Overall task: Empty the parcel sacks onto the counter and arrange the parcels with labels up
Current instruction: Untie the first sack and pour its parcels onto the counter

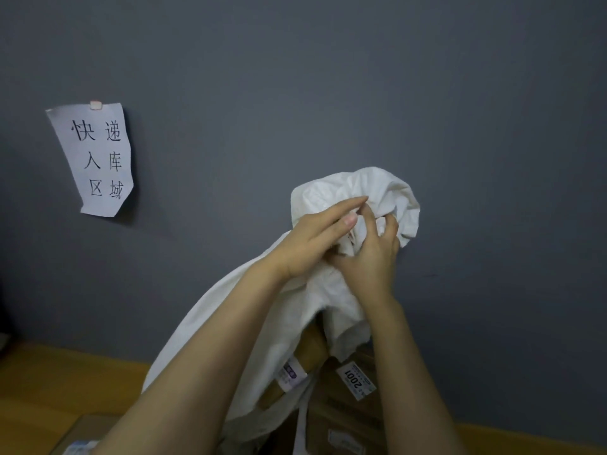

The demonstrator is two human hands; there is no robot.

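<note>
A white woven sack (391,195) is held high in front of the grey wall, its bunched end uppermost and its mouth hanging down. My left hand (312,241) pinches the gathered fabric between thumb and fingers. My right hand (371,257) grips the same bunch with curled fingers. Below, brown cardboard parcels show at the sack's mouth: one box with a white label reading 2001 (356,382), and a tilted parcel (312,353) with a label at its lower end. The lower part of the sack is hidden by my forearms.
The yellow wooden counter (65,382) runs along the wall's foot. Another cardboard box (85,431) with a label lies at the lower left edge of the view. A paper sign (95,159) with handwritten characters is taped to the wall at the left.
</note>
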